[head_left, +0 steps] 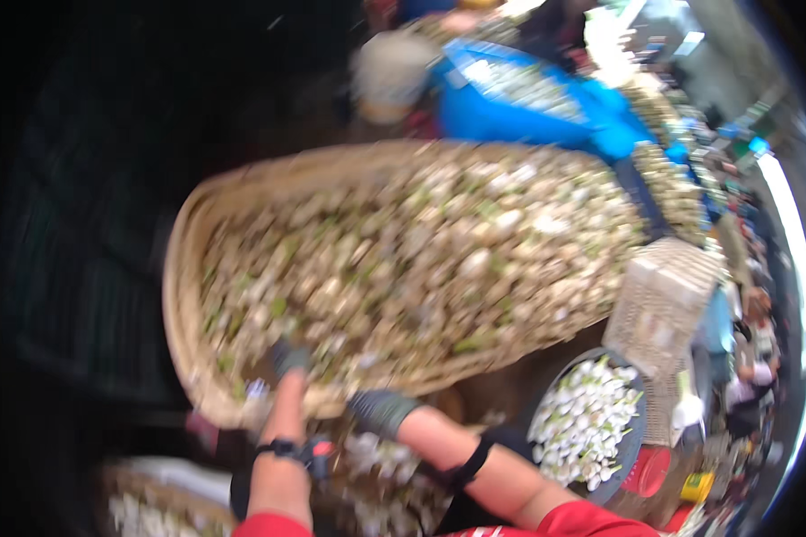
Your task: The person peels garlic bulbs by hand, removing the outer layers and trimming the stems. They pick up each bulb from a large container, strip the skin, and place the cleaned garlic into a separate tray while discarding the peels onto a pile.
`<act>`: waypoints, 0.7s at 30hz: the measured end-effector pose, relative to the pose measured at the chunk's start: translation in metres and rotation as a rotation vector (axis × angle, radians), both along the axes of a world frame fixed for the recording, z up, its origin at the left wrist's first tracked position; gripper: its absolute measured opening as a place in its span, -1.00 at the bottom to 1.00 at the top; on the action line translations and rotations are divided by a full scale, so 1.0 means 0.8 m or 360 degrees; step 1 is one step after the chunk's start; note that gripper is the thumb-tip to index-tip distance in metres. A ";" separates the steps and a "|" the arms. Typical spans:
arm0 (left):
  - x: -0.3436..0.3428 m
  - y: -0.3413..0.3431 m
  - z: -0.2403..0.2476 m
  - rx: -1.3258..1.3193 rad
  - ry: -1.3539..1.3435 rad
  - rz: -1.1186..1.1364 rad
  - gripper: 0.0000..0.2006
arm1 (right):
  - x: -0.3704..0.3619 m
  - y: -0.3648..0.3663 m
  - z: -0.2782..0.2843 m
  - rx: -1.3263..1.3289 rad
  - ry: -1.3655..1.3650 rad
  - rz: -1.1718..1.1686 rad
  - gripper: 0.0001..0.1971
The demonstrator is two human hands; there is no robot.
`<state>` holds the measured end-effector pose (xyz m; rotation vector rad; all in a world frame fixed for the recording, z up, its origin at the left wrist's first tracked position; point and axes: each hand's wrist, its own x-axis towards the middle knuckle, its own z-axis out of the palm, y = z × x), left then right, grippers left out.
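Note:
A long wicker basket (181, 286) stretches across the middle, filled with pale white, tan and green pieces that look like flower buds (403, 259). My left hand (289, 358), in a dark grey glove, reaches over the near rim into the near left part of the basket, at the buds. In a matching glove, my right hand (381, 412) is by the outside of the near rim, above more white pieces lower down. Motion smears the fingers of both hands, so what they hold, if anything, cannot be made out.
A dark round tub (640, 421) of white and green buds stands at the right. Beside it is a woven box (663, 282). Blue containers (475, 116) and a whitish bucket (390, 76) sit beyond the basket. A red round lid (649, 472) lies at lower right.

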<state>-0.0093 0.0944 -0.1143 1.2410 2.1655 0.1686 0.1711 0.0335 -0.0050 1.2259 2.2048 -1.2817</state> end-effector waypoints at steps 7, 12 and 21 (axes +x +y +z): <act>-0.095 -0.067 -0.176 -0.0527 -0.0053 -0.0136 -0.41 | 0.006 -0.007 0.013 0.0272 0.0098 0.0056 -0.56; -0.069 -0.025 -0.075 -0.0672 -0.0110 -0.0557 -0.48 | 0.002 0.007 0.027 0.0075 0.0009 0.0112 -0.47; 0.064 -0.044 0.210 -0.0108 -0.3178 0.1248 -0.60 | 0.030 0.047 0.072 0.0704 0.1530 -0.1219 -0.76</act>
